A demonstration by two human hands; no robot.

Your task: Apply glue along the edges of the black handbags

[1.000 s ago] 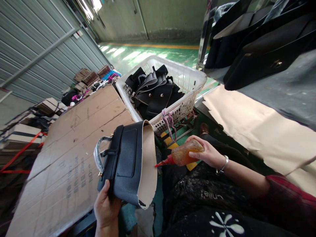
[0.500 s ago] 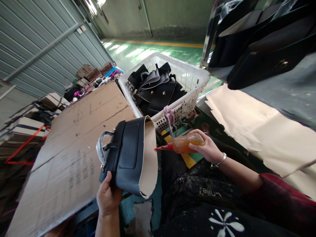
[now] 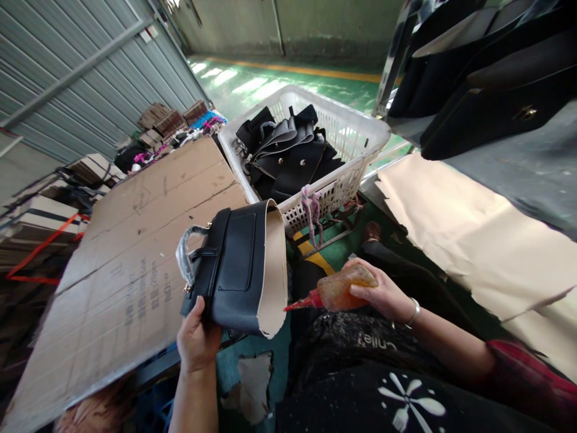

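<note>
Black and smooth-sided, the handbag (image 3: 237, 252) was tilted in mid-air before you, near the edge of the cardboard sheet (image 3: 130, 258), which spread out at its 9 o'clock. Its open mouth pointed to 3 o'clock, so the beige lining (image 3: 274, 270) and bare rim faced your bottle. The film-wrapped handle (image 3: 184, 258) stuck out at 9 o'clock, out of the nozzle's way.

Your left hand (image 3: 198, 340) was closed on the bag's lower corner at 7 o'clock, thumb on the near face and fingers mostly hidden beneath, a hold that seemed meant to steady it while leaving the mouth uncovered. At 3 o'clock your right hand (image 3: 385, 291) was curled round the amber bottle (image 3: 347, 288), thumb along its side, aiming the red nozzle (image 3: 304, 302) at the rim; whether the tip touched, you couldn't tell.

At 1 o'clock the white basket (image 3: 376, 129) kept black pieces (image 3: 293, 162) together within its walls. Farther off, towards 2 o'clock, black bags (image 3: 487, 102) sat on a grey shelf (image 3: 509, 171) above pale paper (image 3: 469, 222).
</note>
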